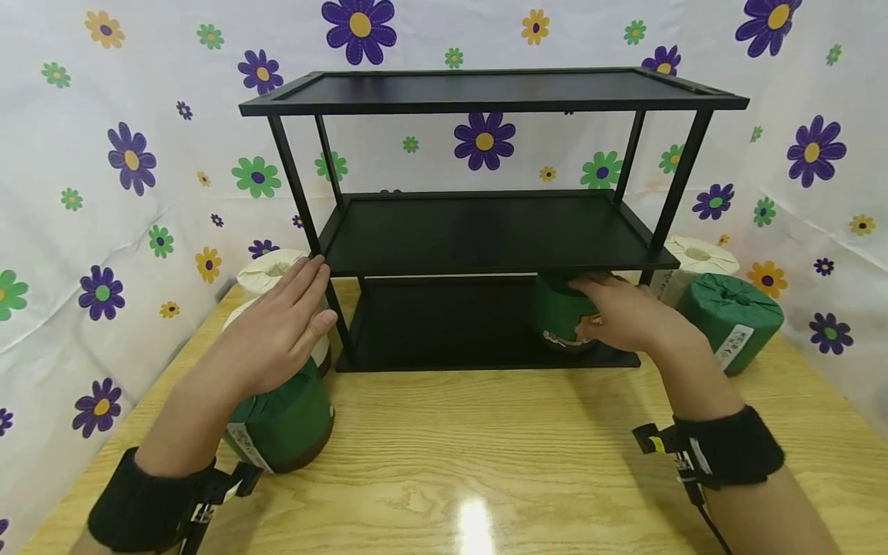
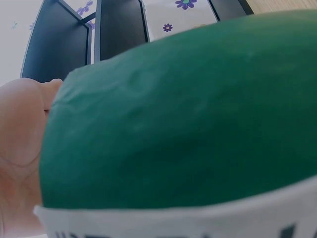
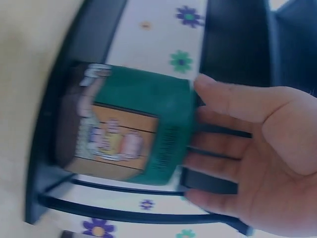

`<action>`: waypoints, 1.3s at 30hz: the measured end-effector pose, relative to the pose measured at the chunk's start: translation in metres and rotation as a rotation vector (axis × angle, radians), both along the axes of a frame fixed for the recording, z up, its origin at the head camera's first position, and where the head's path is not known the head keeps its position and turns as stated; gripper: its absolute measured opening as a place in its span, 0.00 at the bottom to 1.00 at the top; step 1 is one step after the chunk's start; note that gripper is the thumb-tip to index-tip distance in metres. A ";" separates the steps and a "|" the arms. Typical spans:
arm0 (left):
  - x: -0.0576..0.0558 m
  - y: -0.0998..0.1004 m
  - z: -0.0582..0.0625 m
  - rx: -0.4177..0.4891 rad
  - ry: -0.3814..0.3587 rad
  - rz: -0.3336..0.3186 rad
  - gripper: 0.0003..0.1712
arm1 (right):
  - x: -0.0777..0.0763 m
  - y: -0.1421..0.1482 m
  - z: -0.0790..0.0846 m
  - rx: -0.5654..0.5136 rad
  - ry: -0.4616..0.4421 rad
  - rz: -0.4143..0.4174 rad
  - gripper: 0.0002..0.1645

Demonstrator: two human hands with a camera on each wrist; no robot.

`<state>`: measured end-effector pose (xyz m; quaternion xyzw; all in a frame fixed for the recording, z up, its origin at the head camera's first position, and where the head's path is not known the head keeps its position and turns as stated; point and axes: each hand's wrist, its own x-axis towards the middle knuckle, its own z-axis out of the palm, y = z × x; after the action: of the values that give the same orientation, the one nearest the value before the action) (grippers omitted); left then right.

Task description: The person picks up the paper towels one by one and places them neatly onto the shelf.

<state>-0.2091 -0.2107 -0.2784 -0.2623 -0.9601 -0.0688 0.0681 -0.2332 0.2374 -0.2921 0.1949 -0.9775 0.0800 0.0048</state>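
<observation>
A green paper-wrapped toilet roll (image 1: 555, 312) with a brown base and cartoon label stands at the right of the black rack's bottom shelf (image 1: 444, 324). My right hand (image 1: 627, 312) is at this roll, with fairly straight fingers at its top end; the label faces the right wrist view. My left hand (image 1: 274, 331) is extended, fingers together, with fingertips beside the rack's left front post (image 1: 294, 185). Below the left hand another green roll (image 1: 294, 424) stands on the table; its green wrapping (image 2: 173, 124) fills most of the left wrist view.
The three-tier black rack (image 1: 492, 231) stands on a wooden table (image 1: 444, 447) before a flower-print cloth (image 1: 187, 69). Cream-wrapped rolls (image 1: 270, 270) stand behind the left hand. A green roll (image 1: 735, 316) and a cream roll (image 1: 701, 254) stand right of the rack.
</observation>
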 end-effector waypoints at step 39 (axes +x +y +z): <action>-0.001 0.001 0.000 -0.026 0.009 -0.005 0.42 | 0.026 0.105 0.042 -0.067 -0.070 -0.364 0.41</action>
<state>-0.2096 -0.2097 -0.2782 -0.2656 -0.9600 -0.0554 0.0690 -0.2068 0.3425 -0.2500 0.0116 -0.9930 0.1172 -0.0082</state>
